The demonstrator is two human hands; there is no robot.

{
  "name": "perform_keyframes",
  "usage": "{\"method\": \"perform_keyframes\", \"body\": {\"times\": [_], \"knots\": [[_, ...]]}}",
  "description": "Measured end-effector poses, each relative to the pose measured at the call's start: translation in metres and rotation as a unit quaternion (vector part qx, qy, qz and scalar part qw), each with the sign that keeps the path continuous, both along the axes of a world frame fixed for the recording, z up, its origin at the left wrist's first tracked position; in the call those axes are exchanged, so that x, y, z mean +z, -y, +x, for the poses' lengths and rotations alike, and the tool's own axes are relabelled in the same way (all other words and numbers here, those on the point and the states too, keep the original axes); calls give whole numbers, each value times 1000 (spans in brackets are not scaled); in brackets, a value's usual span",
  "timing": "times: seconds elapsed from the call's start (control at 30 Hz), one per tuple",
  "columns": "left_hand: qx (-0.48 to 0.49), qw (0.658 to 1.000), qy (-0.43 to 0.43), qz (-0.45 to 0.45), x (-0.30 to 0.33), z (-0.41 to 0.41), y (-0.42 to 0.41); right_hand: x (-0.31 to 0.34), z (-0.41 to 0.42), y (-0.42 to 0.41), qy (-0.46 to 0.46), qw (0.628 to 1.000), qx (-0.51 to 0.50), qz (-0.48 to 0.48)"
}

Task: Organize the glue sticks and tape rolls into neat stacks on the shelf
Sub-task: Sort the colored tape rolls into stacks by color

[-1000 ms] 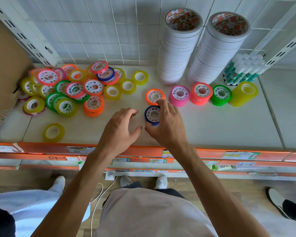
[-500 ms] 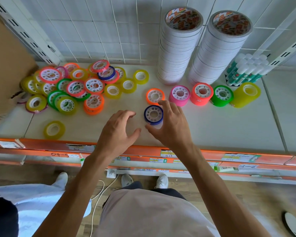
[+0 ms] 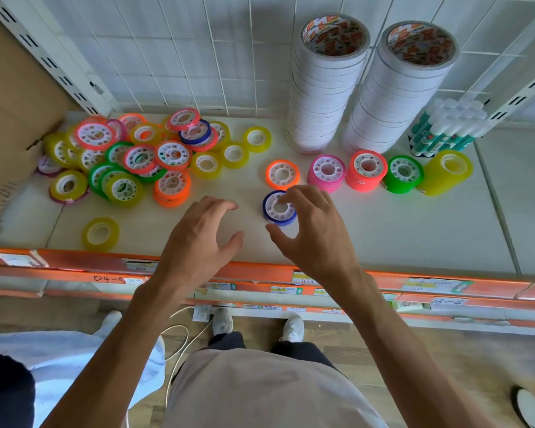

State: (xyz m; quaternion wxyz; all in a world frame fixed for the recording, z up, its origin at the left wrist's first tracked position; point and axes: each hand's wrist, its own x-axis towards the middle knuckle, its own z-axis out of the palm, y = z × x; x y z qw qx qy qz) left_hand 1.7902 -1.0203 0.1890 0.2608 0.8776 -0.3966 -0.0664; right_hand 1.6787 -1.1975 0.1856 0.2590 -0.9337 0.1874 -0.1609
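Note:
A blue tape roll (image 3: 275,208) lies flat on the white shelf (image 3: 414,230), just in front of a single orange roll (image 3: 282,175). My right hand (image 3: 315,230) hovers over the blue roll with spread fingers covering its right edge and the thumb apart from it. My left hand (image 3: 198,239) hovers beside it, fingers relaxed, holding nothing. A row of short stacks runs right: pink (image 3: 326,173), red-orange (image 3: 366,169), green (image 3: 403,173), yellow (image 3: 448,171). Loose coloured rolls are heaped at the left (image 3: 136,156). Glue sticks (image 3: 445,131) stand at the back right.
Two tall towers of white tape (image 3: 325,88) (image 3: 396,94) stand against the wire back wall. A lone yellow roll (image 3: 101,233) lies near the orange front edge (image 3: 260,270). A cardboard box (image 3: 10,118) borders the left. Another person in white (image 3: 59,359) stands at lower left.
My right hand has let go of the blue roll, which now lies on the shelf, and its fingers have spread above it. My left hand has barely moved.

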Motion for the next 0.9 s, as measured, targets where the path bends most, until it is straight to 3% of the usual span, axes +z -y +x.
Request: {"method": "perform_keyframes", "body": {"times": [0.63, 0.9], "knots": [[7, 998, 45, -34, 23, 143, -108, 9, 135, -99, -25, 1000, 0, -1], [18, 998, 50, 31, 15, 188, -71, 1, 187, -108, -60, 996, -56, -27]]}}
